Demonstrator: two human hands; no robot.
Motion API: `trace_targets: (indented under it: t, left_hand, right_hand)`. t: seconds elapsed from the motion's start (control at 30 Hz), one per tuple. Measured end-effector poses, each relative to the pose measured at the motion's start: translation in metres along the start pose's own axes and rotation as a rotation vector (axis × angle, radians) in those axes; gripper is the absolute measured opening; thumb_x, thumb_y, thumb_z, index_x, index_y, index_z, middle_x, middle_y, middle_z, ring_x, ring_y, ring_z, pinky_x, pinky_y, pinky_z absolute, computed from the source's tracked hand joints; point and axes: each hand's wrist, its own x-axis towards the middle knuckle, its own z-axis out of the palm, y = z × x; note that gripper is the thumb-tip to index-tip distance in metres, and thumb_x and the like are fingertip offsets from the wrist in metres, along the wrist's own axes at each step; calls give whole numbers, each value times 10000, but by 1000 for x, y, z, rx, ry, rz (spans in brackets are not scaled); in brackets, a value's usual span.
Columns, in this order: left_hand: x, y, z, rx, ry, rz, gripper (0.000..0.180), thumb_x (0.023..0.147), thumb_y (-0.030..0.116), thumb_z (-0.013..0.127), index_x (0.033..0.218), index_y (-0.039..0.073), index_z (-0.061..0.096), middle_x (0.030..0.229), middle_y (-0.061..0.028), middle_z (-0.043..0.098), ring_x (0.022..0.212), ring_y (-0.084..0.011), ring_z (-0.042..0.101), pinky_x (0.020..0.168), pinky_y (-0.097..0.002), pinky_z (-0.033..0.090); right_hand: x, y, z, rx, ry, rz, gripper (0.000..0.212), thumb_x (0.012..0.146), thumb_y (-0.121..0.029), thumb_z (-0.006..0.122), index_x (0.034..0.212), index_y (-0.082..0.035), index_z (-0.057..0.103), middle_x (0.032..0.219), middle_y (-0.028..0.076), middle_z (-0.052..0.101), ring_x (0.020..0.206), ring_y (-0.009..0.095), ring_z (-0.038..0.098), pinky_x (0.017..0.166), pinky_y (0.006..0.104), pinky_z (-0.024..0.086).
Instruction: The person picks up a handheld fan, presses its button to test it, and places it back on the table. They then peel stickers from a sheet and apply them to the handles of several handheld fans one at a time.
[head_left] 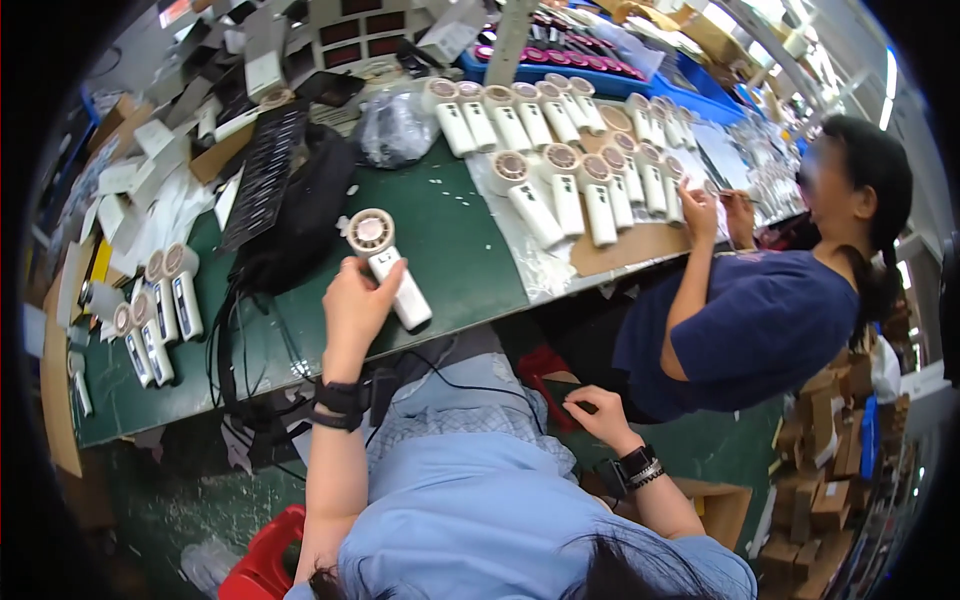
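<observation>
A white handheld fan [411,304] with a round beige grille lies tilted on the green table, its head pointing away from me. My left hand [358,298] is closed round the upper part of its handle, thumb on the right side. Away from the table, right of my lap, my right hand [600,415] hangs with its fingers curled together; whatever may be between the fingertips is too small to make out. Several similar white fans [566,204] lie in rows to the right, and a smaller group of fans [150,335] lies at the left.
A black bag [320,190] with dark cables sits left of the held fan. Behind are a clear plastic bag [394,128] and a blue tray [655,62] of pink-and-black items. A person [750,300] in navy works at my right. A red stool [262,560] stands behind me.
</observation>
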Motion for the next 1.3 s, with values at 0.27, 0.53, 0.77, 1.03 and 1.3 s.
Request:
trace_targets:
  t: [0.27,0.53,0.77,1.03,1.3]
  left_hand:
    - [14,5,15,141,-17,88,704,703,462,752,1052,-99,510,921,-256,653,859,-400,667,788,-432,543]
    - [9,-7,15,-531,-303,-77,501,737,193,743,1088,-52,484,952,-189,662,820,-270,687,729,-358,562]
    - [-15,15,9,-1168,-638,-199,416,771,-6,708,1110,0,466,966,-105,648,816,-152,667,712,-284,552]
    - [-48,19,-15,-1290,-474,-94,446,804,-32,650,1175,17,408,1038,-81,586,902,-164,635,785,-298,528]
    - [-55,7,-24,-1546,-391,114,475,920,127,486,1334,39,270,1210,-143,494,1142,-204,523,986,-395,432]
  right_hand:
    - [91,-78,24,495,78,8,89,846,-6,688,930,21,677,934,101,697,787,133,665,700,254,538]
    - [128,-114,45,952,116,172,151,879,67,612,1027,54,643,952,76,667,833,121,651,756,248,535]
    - [155,-146,37,951,150,-28,233,877,97,578,1102,63,627,1085,109,610,901,145,643,822,271,523]
    - [168,-178,50,807,22,-175,266,829,129,627,1084,55,652,1112,124,594,895,152,645,762,244,540]
    - [186,-217,52,393,193,-471,278,748,75,745,1017,25,697,961,115,665,800,142,647,659,232,530]
